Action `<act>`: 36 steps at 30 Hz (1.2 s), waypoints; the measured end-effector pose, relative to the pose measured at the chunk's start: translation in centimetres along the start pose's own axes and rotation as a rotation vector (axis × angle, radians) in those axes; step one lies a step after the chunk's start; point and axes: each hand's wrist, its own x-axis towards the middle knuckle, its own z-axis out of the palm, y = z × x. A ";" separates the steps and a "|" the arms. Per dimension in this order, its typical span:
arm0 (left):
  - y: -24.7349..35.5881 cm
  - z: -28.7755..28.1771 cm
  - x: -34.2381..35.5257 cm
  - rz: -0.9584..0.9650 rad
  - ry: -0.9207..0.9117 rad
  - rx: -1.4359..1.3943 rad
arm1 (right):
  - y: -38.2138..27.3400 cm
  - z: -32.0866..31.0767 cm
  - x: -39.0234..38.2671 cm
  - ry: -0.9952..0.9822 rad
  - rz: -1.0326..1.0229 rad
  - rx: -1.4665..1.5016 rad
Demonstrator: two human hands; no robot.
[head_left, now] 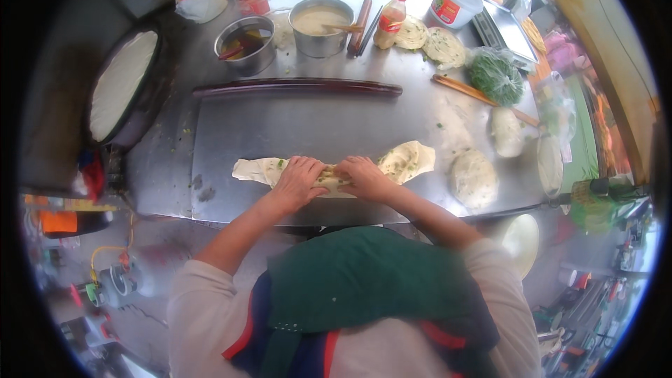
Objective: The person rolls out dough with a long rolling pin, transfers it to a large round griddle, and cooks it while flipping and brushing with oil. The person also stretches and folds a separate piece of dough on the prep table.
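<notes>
A long strip of pale dough with green bits (406, 162) lies crosswise at the near edge of the steel table (259, 126). My left hand (299, 178) and my right hand (358, 177) grip its middle side by side, fingers curled over it. The right end spreads out wider and shows the green bits; the left end tapers. Beyond it lies a long dark rolling pin (297, 87). A pale dough round (473, 179) sits to the right of my right hand.
Pots (323, 14), a red-capped bottle (390, 21), dough rounds (442, 47), a tub (455, 3), bagged greens (494, 77) and a wooden stick (462, 87) line the back and right. A round griddle with white dough (120, 84) stands left. A gas cylinder (157, 266) is below left.
</notes>
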 end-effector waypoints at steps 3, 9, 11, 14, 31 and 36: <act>-0.1 -0.3 -0.1 -0.048 -0.081 0.000 | -2.0 -1.3 0.7 -0.200 0.204 0.147; -1.3 0.8 -1.0 0.184 -0.054 0.157 | -1.8 3.5 -0.3 0.212 -0.270 -0.013; -2.8 3.1 -2.4 0.258 0.013 0.160 | -1.2 4.5 -1.3 0.095 -0.245 -0.060; -2.1 3.1 -3.1 0.196 0.069 0.090 | -1.1 4.4 -1.7 0.119 -0.104 -0.018; 2.2 4.3 6.9 -0.542 -0.306 -0.232 | 9.2 -8.8 -3.9 -0.046 0.563 -0.322; 3.8 3.3 9.1 -0.542 -0.698 -0.116 | 6.9 -9.2 -8.4 -0.176 0.243 -0.369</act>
